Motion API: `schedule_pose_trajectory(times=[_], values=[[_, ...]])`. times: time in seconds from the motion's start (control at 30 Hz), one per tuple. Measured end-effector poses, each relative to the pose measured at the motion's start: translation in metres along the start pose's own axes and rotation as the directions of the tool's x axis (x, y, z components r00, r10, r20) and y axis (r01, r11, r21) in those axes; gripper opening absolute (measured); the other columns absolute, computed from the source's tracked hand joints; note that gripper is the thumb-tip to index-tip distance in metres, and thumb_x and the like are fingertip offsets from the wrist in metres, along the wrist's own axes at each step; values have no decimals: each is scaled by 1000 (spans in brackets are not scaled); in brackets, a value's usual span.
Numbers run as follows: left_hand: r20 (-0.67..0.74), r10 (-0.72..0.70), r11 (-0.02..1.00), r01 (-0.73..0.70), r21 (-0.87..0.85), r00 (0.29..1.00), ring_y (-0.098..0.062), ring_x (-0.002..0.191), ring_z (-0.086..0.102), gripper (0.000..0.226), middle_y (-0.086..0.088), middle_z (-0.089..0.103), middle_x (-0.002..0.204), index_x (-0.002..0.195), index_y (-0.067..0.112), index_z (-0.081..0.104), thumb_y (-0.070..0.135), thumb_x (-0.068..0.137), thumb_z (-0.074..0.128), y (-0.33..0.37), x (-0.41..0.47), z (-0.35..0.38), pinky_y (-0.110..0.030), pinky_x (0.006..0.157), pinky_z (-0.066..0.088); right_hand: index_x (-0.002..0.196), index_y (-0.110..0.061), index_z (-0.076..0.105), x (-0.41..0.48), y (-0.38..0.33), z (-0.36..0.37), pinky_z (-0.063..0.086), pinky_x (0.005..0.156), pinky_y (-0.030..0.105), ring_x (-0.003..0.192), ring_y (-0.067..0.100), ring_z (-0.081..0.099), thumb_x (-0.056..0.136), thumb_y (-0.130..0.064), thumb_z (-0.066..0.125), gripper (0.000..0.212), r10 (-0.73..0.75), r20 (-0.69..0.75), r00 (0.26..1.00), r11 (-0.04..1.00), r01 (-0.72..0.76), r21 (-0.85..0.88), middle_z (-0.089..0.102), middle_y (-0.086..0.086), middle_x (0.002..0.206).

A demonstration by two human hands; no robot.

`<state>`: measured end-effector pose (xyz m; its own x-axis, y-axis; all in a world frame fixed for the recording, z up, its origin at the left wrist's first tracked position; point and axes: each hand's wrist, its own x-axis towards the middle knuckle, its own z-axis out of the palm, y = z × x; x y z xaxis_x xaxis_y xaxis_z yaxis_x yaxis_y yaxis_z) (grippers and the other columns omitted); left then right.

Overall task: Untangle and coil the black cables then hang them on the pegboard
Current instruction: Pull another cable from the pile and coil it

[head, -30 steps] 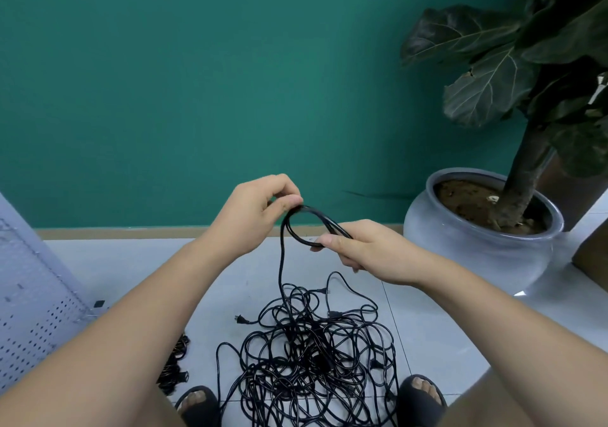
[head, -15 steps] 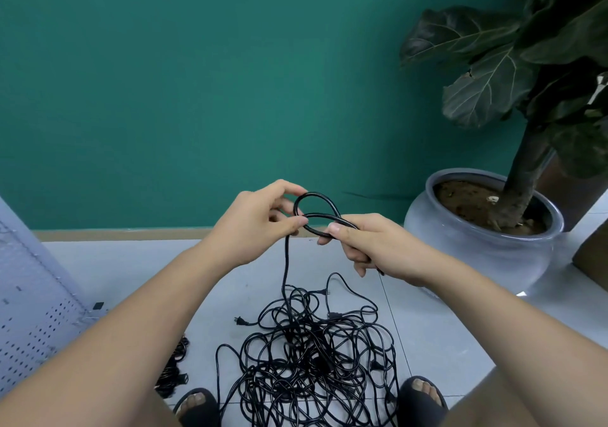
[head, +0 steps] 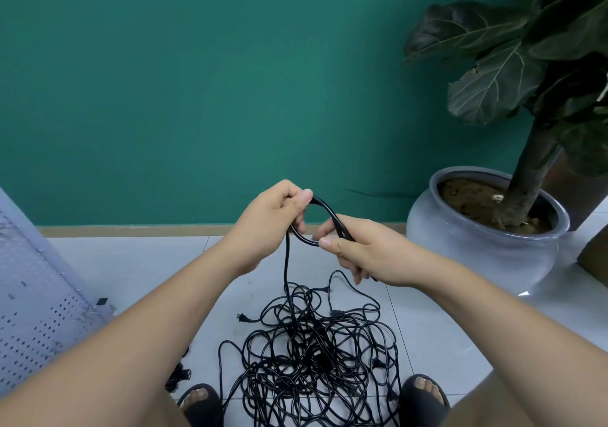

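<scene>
Now, to coil well, I should keep every turn the same size as this small loop (head: 324, 204) and let the cable (head: 287, 262) twist freely as it comes up, so no knots ride along. My left hand (head: 273, 226) pinches the loop's top between thumb and curled fingers. My right hand (head: 362, 252), fingers curled, grips its other side. One strand drops to the tangled pile (head: 312, 354) on the floor (head: 148, 262) between my feet. The pegboard (head: 36, 311) is at the floor's left edge.
</scene>
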<state>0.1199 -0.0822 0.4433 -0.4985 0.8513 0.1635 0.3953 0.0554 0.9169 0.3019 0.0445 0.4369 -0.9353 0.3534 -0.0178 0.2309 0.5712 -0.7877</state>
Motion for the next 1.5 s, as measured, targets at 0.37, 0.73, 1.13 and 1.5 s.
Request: schedule_pose_trajectory(times=[0.37,0.73,1.13,1.5], values=[[-129,-254,831,148,-536,959,-16,50,17,12,4,22,62,99,18,58,9,99,65,27,1,23,-28,54,43,117,-31,64,14,-14,35,34,43,22,44,9,37,99,-46,75,25,66,-130,989,997,-61,39,51,-3,63],[-128,-344,711,169,-683,930,-11,44,17,28,4,28,64,105,16,57,7,92,80,31,16,16,-23,41,16,76,-29,65,30,-25,53,45,59,31,57,8,51,105,-38,59,31,21,-130,991,997,-30,-70,62,-9,64],[-412,278,960,-258,105,868,-16,55,31,8,7,32,54,98,22,61,26,102,67,38,22,1,-27,57,33,91,-15,61,30,-32,81,51,76,32,81,14,66,113,-50,42,46,-34,-328,944,997,54,52,72,2,83],[57,-213,926,220,-305,975,-24,85,73,58,-10,77,96,107,14,72,60,111,37,5,18,15,-45,87,60,69,-30,59,20,-22,43,62,60,45,47,20,54,115,-35,50,47,-8,-349,937,969,94,229,51,-4,54]])
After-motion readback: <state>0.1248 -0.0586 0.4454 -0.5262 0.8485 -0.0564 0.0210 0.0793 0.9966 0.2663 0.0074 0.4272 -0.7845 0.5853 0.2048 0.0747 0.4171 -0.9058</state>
